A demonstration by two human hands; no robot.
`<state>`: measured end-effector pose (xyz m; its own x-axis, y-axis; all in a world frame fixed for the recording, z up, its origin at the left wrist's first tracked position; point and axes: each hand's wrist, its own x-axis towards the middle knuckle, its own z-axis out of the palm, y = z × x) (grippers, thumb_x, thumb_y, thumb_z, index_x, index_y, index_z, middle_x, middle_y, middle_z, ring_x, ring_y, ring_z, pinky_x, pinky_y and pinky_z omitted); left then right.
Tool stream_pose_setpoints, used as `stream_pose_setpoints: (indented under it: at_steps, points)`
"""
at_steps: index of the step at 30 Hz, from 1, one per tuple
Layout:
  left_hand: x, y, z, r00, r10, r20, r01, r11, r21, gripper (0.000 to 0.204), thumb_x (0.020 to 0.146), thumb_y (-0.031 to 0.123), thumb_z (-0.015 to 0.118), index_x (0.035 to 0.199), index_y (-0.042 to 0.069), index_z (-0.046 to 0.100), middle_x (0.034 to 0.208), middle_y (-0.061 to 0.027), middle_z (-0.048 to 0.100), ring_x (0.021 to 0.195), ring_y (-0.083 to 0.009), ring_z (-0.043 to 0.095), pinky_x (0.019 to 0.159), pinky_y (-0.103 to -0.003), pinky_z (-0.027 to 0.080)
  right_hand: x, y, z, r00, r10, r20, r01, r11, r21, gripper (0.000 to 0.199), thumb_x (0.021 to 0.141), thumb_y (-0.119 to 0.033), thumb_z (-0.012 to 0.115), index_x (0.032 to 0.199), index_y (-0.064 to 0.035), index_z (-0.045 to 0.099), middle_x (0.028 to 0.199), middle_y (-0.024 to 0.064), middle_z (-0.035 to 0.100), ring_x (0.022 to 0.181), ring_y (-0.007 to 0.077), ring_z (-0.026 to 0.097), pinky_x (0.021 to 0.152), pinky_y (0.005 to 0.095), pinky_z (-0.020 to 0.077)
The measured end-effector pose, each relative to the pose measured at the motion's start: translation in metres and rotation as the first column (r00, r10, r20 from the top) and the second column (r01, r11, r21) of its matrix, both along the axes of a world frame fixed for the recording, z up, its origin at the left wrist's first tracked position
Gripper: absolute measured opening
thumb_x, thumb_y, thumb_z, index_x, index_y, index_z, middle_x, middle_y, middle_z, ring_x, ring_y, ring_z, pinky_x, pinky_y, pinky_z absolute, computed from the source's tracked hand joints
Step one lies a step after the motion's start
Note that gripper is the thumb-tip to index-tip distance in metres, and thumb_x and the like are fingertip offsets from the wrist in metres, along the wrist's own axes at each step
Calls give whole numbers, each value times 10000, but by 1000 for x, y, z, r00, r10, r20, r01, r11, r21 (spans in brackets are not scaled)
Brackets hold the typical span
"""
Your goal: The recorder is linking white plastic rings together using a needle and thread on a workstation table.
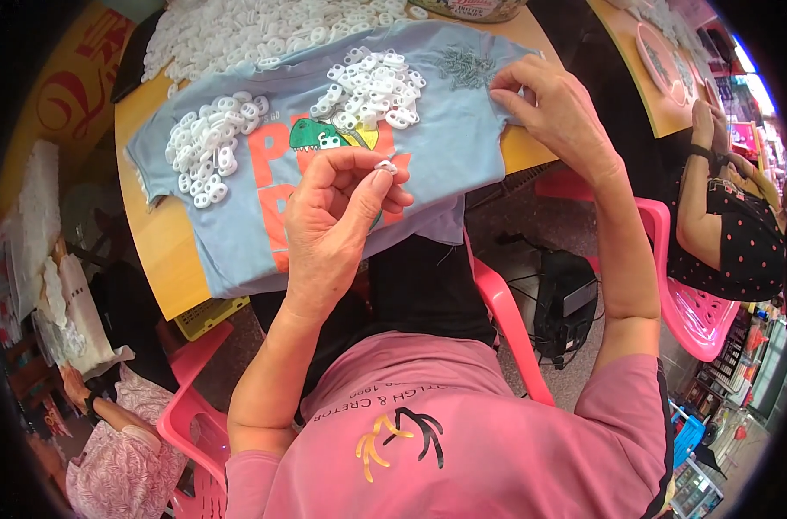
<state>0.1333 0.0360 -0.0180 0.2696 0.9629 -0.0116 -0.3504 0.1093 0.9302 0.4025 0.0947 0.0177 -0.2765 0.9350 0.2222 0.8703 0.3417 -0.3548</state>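
Observation:
My left hand (328, 221) is raised over the middle of a light blue T-shirt (449, 147) spread on the table. Its thumb and forefinger pinch a small white plastic piece (385, 167). Below and beyond it lies a heap of white two-holed plastic pieces (372, 86), and a second heap of the same pieces (207, 143) rests on the shirt's left side. My right hand (553, 104) is at the shirt's right sleeve, thumb and forefinger closed together; anything between them is too small to make out. Just left of those fingertips sits a tangle of thin grey metal bits (464, 67).
A large mass of white pieces (229, 35) covers the table's far side, with a round tub (471, 9) behind. Pink plastic chairs (510, 320) stand around the table. One person (722, 216) sits at the right, another (125, 441) at the left. A black bag (566, 303) is on the floor.

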Motion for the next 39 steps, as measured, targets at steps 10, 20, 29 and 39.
stream_pose_setpoints:
  at_steps: [10, 20, 29, 39]
  points:
    - [-5, -2, -1, 999, -3, -36, 3, 1000, -8, 127, 951, 55, 575, 1055, -14, 550, 962, -106, 660, 815, -145, 659, 711, -250, 530, -1, 14, 2, 997, 4, 79, 8, 988, -151, 180, 832, -154, 642, 923, 2, 643, 812, 110, 628, 733, 235, 594, 706, 333, 477]
    - [-22, -8, -4, 999, 14, 37, -12, 999, -49, 140, 946, 70, 591, 1048, -15, 545, 949, -115, 658, 808, -162, 661, 709, -263, 537, -31, -12, 13, 995, 19, -93, -28, 995, -95, 152, 847, -59, 617, 989, -14, 644, 796, 74, 618, 711, 143, 567, 683, 259, 477]
    - [-45, -18, 1, 971, 61, 231, -18, 983, -182, 169, 928, 86, 623, 1047, -18, 563, 967, -174, 679, 793, -198, 681, 712, -305, 565, -124, -65, -5, 522, -77, -849, -268, 931, -249, 190, 924, -54, 616, 1087, 42, 628, 953, 81, 673, 769, 100, 594, 731, 232, 491]
    - [-69, -35, 8, 972, 44, 233, -8, 989, -151, 157, 930, 93, 620, 1018, -27, 568, 906, -155, 685, 766, -198, 689, 678, -291, 568, -168, -83, -19, 301, -176, -937, -324, 905, -274, 181, 939, -134, 624, 1034, 19, 644, 875, 41, 657, 695, 66, 541, 654, 205, 452]
